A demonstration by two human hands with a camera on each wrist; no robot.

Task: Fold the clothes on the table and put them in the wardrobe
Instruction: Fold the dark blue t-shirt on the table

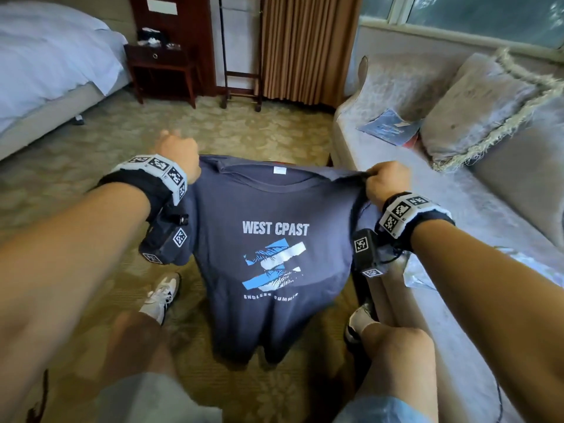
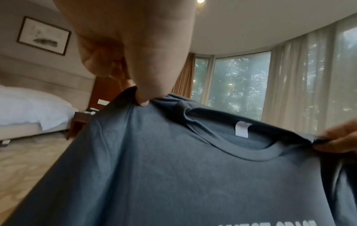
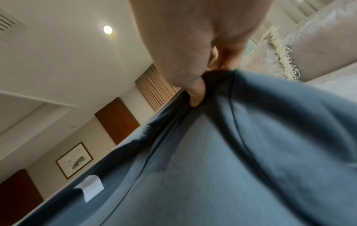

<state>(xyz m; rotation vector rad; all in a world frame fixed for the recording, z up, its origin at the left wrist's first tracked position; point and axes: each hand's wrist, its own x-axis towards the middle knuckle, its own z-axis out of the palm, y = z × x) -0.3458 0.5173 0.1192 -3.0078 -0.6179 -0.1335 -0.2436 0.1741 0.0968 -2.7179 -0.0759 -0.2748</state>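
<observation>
A patterned carpet [image 1: 250,123] is flanked by a white bed [image 1: 45,62] and a grey sofa [image 1: 457,190]; tan curtains [image 1: 305,47] are hung beside the window [image 1: 488,16].

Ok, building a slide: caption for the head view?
Both hands, left and right, hold a navy T-shirt up by its shoulders.

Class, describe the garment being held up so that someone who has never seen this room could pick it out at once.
Between the white bed and the pale sofa, above the patterned carpet, hangs a dark blue T-shirt. The left hand and right hand grip its shoulders. Its white WEST CPAST print sets it apart.
</observation>
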